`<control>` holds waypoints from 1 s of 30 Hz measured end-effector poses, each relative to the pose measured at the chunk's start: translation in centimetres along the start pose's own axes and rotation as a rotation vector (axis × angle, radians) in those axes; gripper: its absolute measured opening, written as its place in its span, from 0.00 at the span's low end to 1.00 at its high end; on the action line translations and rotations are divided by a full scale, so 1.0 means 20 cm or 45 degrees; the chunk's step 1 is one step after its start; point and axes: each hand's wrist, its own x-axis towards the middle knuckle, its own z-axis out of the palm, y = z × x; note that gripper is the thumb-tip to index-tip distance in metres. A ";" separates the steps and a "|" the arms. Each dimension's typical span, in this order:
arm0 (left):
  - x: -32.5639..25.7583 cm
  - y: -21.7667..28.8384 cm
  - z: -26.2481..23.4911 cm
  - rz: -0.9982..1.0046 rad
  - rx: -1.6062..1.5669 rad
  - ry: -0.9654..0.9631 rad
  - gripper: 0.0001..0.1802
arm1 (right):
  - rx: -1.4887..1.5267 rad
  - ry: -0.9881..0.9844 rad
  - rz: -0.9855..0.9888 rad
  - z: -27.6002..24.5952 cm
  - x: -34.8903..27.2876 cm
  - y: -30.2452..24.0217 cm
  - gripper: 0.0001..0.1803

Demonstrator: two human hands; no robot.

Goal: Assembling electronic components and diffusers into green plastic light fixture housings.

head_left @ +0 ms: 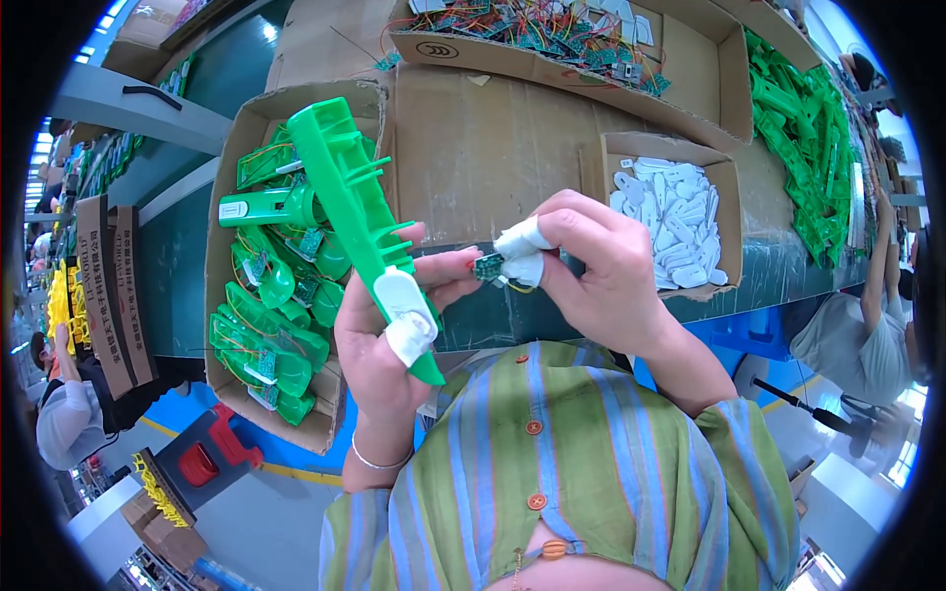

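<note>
My left hand [370, 364] is closed round a long green plastic housing [340, 187] with ribs and pegs along one edge, tilted with its far end up to the left. A white oval plastic piece [398, 291] sits near its lower end, just above my wrapped thumb. Between the white-wrapped thumb and index finger of my right hand [611, 271] is a small green circuit board [487, 266]. Fingertips of my left hand reach the board's left side. A bit of yellow wire shows under it; the rest is hidden by my fingers.
On the left, a cardboard box [225, 187] holds green housings with boards and wires. White plastic pieces [670, 222] fill a smaller box at right. Wired boards [552, 44] lie in a box at the back. Green parts [803, 138] are heaped far right. Other people work on both sides.
</note>
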 end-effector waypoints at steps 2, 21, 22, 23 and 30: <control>0.00 0.00 0.00 0.069 0.097 0.019 0.29 | -0.098 0.020 -0.045 0.02 0.00 0.00 0.09; 0.08 -0.11 -0.17 -0.155 -0.428 -0.118 0.26 | 0.350 -0.103 0.141 0.06 0.06 -0.03 0.10; 0.07 -0.15 -0.22 -0.170 -0.477 -0.128 0.25 | 0.321 -0.092 0.146 0.07 0.06 -0.03 0.08; 0.07 -0.17 -0.24 -0.186 -0.526 -0.136 0.25 | 0.322 -0.083 0.151 0.08 0.06 -0.04 0.08; 0.05 -0.21 -0.25 -0.070 -0.500 -0.260 0.24 | 0.044 -0.077 0.076 0.11 0.04 -0.07 0.09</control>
